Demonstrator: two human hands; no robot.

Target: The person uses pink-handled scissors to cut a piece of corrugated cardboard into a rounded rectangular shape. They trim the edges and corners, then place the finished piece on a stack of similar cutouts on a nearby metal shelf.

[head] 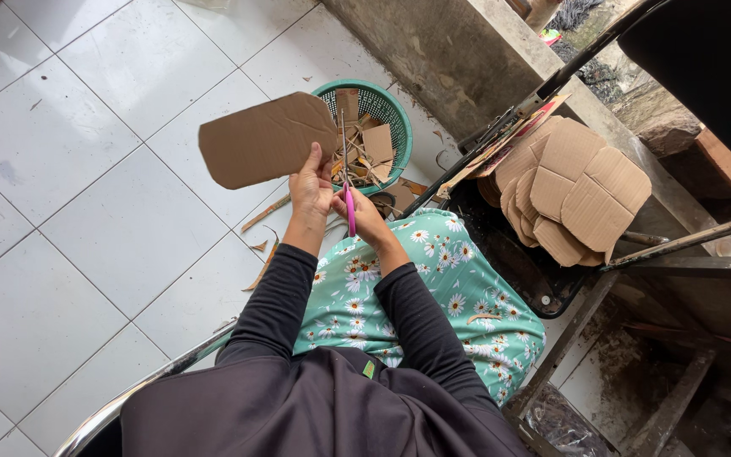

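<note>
A cardboard sheet (266,140) is gripped along its lower right edge by the left hand (310,188), the thumb laid on the near face and the fingers hidden behind it. The sheet is held up above the tiled floor (86,169), tilted, with rounded corners showing at its left end. Scissors (347,182) with a pink handle are held in the right hand (364,218), which is closed around the handle; the blades point up and away, meeting the sheet's right edge just beside the left thumb.

Directly beyond both hands a green basket (382,106) is set on the floor, filled with cardboard offcuts (374,144). More thin strips (264,213) are scattered on the tiles near the left forearm. Black sleeves are worn on both arms, and a green cloth with a daisy print (450,292) is spread over the lap below the right arm.

To the right, well apart from the hands, a pile of cut cardboard pieces (573,190) is stacked in a dark tray (535,279), beside a concrete ledge (458,51).
</note>
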